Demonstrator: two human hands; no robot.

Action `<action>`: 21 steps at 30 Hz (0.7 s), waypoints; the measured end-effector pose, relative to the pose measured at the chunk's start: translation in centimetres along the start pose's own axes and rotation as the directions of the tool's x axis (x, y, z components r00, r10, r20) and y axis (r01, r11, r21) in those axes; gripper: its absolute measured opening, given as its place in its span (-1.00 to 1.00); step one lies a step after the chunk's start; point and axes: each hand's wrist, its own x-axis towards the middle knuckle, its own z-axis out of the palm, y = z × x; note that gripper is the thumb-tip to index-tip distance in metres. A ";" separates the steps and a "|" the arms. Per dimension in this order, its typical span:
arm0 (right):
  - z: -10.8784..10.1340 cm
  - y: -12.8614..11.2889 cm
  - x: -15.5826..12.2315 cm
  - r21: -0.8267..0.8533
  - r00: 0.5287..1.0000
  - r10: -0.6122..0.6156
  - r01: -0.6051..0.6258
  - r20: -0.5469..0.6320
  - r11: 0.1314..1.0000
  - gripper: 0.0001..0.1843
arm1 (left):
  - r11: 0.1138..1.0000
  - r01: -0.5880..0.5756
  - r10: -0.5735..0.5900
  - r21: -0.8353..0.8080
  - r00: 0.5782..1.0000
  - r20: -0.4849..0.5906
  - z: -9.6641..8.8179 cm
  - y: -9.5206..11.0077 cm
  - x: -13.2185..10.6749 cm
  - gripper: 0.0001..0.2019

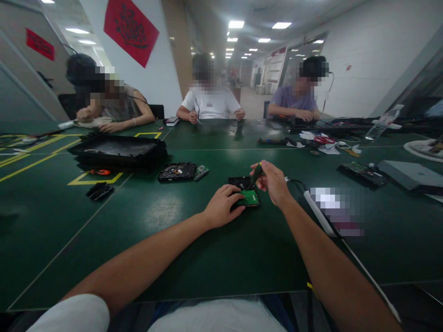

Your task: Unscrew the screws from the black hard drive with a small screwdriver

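A hard drive [238,182] with a green circuit board [249,198] on top lies on the dark green table [166,230] in front of me. My left hand [223,205] rests on the drive's near left side, fingers curled over its edge and holding it down. My right hand [273,182] is closed round the dark handle of a screwdriver [255,175]. The screwdriver points down, its tip over the circuit board.
Another hard drive [177,171] with a loose green board [201,172] lies to the left, behind it a black tray [117,150]. A white cable [321,216] runs along my right arm. Three people sit at the far side. Tools, scissors [323,139] and electronics lie to the right.
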 end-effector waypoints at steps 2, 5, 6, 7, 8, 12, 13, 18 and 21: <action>0.1 -0.1 -0.1 -0.058 1.000 -0.028 0.028 0.001 0.998 -0.49 | 1.000 0.003 -0.003 0.004 1.000 0.005 0.0 0.0 0.0 -0.67; 0.3 -0.3 -0.3 -0.087 0.999 -0.032 0.032 -0.006 0.996 -0.50 | 1.000 0.007 -0.008 0.007 1.000 0.009 0.0 -0.1 0.0 -0.67; 0.4 -0.4 -0.3 -0.075 1.000 -0.026 0.025 -0.008 0.997 -0.49 | 1.000 0.007 -0.007 0.007 1.000 0.010 0.0 -0.1 0.0 -0.67; 0.5 -0.4 -0.4 -0.057 1.000 -0.020 0.020 -0.006 0.998 -0.49 | 1.000 0.006 -0.006 0.007 1.000 0.011 0.1 -0.1 0.0 -0.67; 0.5 -0.3 -0.3 -0.038 1.000 -0.017 0.017 -0.003 0.999 -0.49 | 1.000 0.005 -0.005 0.007 1.000 0.008 0.1 -0.1 0.0 -0.67; 0.3 0.0 -0.1 -0.002 1.000 -0.012 0.012 0.017 1.000 -0.47 | 1.000 0.006 -0.006 0.003 1.000 -0.001 0.1 -0.1 0.0 -0.68; 0.2 0.1 -0.1 0.003 1.000 -0.006 0.006 0.019 1.000 -0.43 | 1.000 0.007 -0.007 0.001 1.000 -0.001 0.0 -0.1 0.0 -0.68; 0.2 0.1 0.0 0.017 1.000 0.009 -0.009 0.010 1.000 -0.36 | 1.000 0.004 -0.004 -0.005 1.000 0.004 -0.2 0.1 0.0 -0.69; 0.3 0.0 -0.1 0.005 1.000 0.001 -0.001 -0.020 1.000 -0.42 | 1.000 0.007 -0.007 0.002 1.000 0.012 -0.3 0.1 0.0 -0.68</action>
